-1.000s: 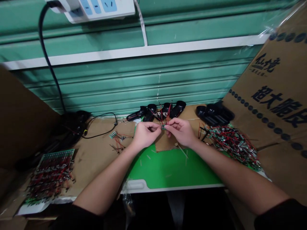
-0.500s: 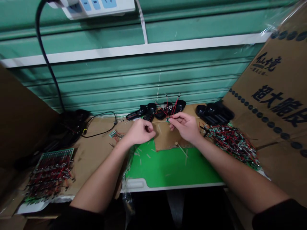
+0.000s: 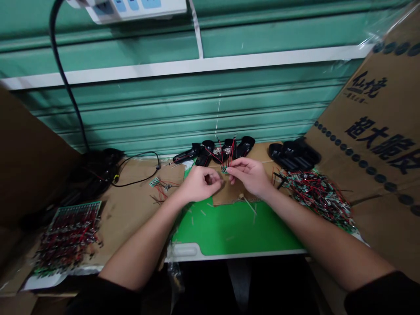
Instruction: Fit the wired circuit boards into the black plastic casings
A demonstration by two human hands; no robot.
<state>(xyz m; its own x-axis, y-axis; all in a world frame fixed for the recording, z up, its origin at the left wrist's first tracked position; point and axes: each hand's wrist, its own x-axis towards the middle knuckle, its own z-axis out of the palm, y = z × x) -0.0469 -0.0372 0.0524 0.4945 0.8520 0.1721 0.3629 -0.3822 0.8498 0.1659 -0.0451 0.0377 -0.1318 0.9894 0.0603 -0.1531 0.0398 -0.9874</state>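
Pinched in my right hand (image 3: 248,176) is a small circuit board (image 3: 224,169) with red and black wires standing up from it. My left hand (image 3: 204,183) is curled close by on the left, thumb and fingertips together; whether anything tiny is between them cannot be made out. Both hands are above a piece of cardboard (image 3: 231,195) lying on a green board (image 3: 236,232). Behind the hands, several black plastic housings (image 3: 205,153) lie in a row against the wall.
A tangled heap of wired circuit boards (image 3: 320,199) lies to the right, near more black housings (image 3: 292,156). On the left are a panel of wired boards (image 3: 70,236), a few loose boards (image 3: 155,182) and a black cable (image 3: 131,186). A tall carton (image 3: 377,131) stands at the right.
My right hand has shifted slightly left and down with the circuit board. My left hand has moved right, closer to it.
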